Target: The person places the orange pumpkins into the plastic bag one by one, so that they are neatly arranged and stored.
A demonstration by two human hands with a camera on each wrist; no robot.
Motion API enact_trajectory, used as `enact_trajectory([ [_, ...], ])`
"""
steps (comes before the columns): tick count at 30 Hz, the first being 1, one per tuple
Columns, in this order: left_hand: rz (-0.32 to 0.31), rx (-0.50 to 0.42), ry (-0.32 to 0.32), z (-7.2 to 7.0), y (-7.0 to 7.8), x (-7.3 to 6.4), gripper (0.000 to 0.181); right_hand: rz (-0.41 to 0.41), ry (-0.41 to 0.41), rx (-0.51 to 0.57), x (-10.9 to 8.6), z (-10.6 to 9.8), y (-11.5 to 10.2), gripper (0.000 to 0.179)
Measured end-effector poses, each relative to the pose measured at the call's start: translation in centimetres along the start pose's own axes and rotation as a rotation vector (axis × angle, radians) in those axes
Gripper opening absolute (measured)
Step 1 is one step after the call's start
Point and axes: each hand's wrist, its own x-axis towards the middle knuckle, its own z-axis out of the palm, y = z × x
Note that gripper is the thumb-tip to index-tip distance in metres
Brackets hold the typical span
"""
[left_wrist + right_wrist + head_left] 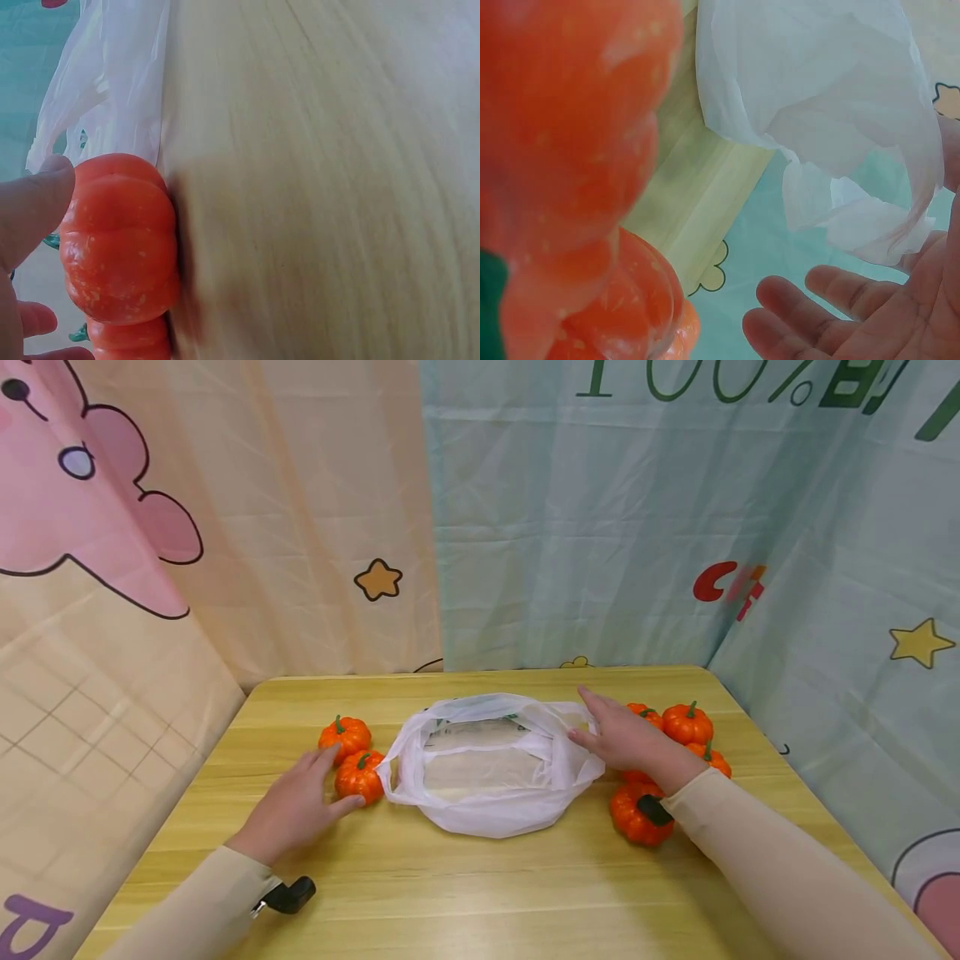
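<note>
Fingers of the left hand (296, 806) are parted and gently bent around the side of the near left pumpkin (360, 778), the thumb at its near edge, the others by the far left pumpkin (347, 739); they have no closed hold on either. Fingers of the right hand (633, 735) are spread wide and grasp nothing, beside the right rim of the white plastic bag (498, 818); whether they touch the film is hard to tell.

The bag sits mid-table between the hands, its mouth spread open and facing up. That much is done; every pumpkin in sight lies outside it, so any filling would seem wholly left.

Counted: one bag, two pumpkins at its left, and apparently five at its right, including the near right pumpkin (641, 817), though the forearm and hand partly cover that cluster. Beyond are one wooden table (480, 893) and two black wrist devices (291, 895).
</note>
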Motion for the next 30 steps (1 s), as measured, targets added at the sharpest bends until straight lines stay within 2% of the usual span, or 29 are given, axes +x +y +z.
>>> enact_trajectory([
  [9,-0.045,-0.065,-0.068,0.5,-0.1,0.1,0.105,0.021,-0.052,-0.013,0.1,0.2,0.3,0.089],
  [17,-0.070,-0.152,-0.093,1.0,-0.2,0.5,0.108,0.016,-0.070,-0.024,0.1,0.1,0.3,0.088],
  [30,-0.065,-0.193,-0.071,2.1,-0.8,1.0,0.103,0.020,-0.092,-0.037,0.3,0.3,0.3,0.082],
])
